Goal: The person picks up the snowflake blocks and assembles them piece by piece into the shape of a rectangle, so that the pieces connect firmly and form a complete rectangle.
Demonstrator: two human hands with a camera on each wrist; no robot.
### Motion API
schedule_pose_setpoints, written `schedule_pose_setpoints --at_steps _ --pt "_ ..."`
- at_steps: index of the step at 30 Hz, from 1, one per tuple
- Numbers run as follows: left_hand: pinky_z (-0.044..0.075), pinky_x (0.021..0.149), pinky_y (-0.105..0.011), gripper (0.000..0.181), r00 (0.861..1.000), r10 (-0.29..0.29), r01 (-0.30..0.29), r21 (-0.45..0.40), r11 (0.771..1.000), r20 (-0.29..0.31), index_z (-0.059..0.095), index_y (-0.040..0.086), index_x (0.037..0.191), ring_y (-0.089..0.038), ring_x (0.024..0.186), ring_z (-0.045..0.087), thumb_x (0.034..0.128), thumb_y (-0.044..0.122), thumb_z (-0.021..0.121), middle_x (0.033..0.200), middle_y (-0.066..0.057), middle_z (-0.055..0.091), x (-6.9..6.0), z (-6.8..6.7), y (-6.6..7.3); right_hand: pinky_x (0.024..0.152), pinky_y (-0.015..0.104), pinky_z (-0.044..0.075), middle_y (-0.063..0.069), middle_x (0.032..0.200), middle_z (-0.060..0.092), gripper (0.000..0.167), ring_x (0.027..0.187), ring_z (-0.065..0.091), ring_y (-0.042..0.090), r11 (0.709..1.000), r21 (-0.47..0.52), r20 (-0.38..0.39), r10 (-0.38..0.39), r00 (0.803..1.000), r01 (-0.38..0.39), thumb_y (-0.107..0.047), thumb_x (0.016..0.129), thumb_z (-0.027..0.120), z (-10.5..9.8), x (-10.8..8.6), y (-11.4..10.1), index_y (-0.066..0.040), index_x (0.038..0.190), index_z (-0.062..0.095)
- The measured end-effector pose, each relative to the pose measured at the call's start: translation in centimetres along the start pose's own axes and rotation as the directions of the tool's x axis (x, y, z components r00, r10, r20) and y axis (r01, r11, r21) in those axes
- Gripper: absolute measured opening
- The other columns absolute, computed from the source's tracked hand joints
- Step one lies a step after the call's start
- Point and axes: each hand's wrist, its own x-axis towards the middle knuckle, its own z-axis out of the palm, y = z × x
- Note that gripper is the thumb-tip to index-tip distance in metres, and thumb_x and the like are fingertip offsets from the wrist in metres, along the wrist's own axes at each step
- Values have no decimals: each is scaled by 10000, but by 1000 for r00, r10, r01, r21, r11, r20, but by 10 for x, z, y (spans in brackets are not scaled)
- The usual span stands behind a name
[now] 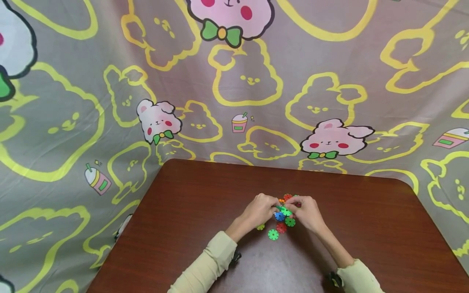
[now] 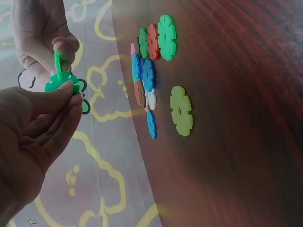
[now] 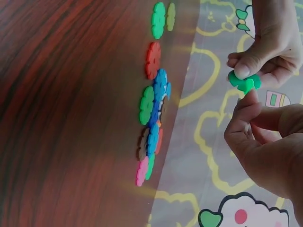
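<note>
Above the table, my left hand (image 1: 261, 208) pinches a flat green notched snowflake disc (image 2: 51, 87) between thumb and fingers. Opposite it, my right hand (image 1: 307, 211) pinches a second, brighter green disc (image 2: 58, 66), seen nearly edge-on. The two discs meet at an angle; in the wrist views their edges touch, but I cannot tell how deep the notches are engaged. Below the hands lie loose discs, among them a blue one (image 1: 279, 216), a green one (image 1: 290, 221), a red one (image 1: 281, 228) and a light green one (image 1: 272, 235).
A yellow disc (image 2: 181, 111) lies apart from the pile, on the left hand's side. Pink (image 3: 142, 171) and brown discs (image 3: 142, 144) sit in the pile. The brown table (image 1: 205, 191) meets a patterned cloth (image 1: 253, 81) at its back and sides.
</note>
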Motion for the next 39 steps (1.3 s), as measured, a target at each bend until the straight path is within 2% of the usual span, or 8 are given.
schedule_pose_setpoints --at_steps 6,12,17,21,24,30,35,39 --pt "500 719 -115 41 998 -61 62 -42 997 20 796 100 969 17 760 620 955 117 762 913 22 762 -1 1 -2 535 285 549 105 836 723 82 621 683 341 997 45 -17 55 998 -54 -21 949 731 2 1 0 51 953 770" --pt "506 704 -160 54 992 -123 123 -33 992 15 750 123 997 -17 778 615 963 163 762 941 28 743 -6 2 -5 612 360 611 168 846 721 254 658 717 300 985 125 -14 122 992 -119 -129 1039 646 0 0 12 106 1108 716" --pt "512 712 -179 45 983 -180 181 -89 979 18 710 126 1003 -23 802 624 972 147 735 969 25 739 -10 1 -9 609 302 565 97 796 720 141 664 679 189 993 -99 -5 63 998 -64 -76 992 694 -5 -4 33 55 999 746" --pt "505 685 -179 41 977 -210 212 -149 966 31 702 121 1019 -22 766 610 982 136 715 935 26 730 -14 0 -12 619 323 513 38 781 703 29 688 612 151 955 -292 37 -50 998 59 -15 898 774 -5 -9 49 1 897 750" --pt "505 674 -179 38 975 -223 224 -177 958 26 698 127 1018 -18 763 608 988 144 713 909 34 720 -17 -1 -13 631 352 519 20 760 657 111 706 585 151 918 -374 57 -117 992 130 7 837 822 -3 -11 56 -33 823 719" --pt "506 679 -180 41 972 -236 230 -213 950 -1 694 143 1033 -11 778 596 1000 163 705 907 60 704 -20 0 -16 630 357 491 16 740 572 227 748 529 164 883 -431 61 -177 982 186 36 780 855 -1 -14 59 -73 768 656" --pt "523 712 -190 47 970 -241 229 -258 939 -17 699 146 1041 -13 810 615 996 154 711 924 66 707 -23 0 -18 618 344 459 19 748 520 262 748 468 165 884 -430 32 -191 981 186 60 767 861 -1 -15 60 -58 767 627" --pt "530 723 -198 49 971 -238 224 -272 936 -21 701 145 1040 -21 816 622 994 148 716 924 62 708 -23 -1 -20 625 349 500 47 780 544 266 746 522 180 885 -426 22 -198 980 189 77 758 862 -1 -14 64 -33 815 626"
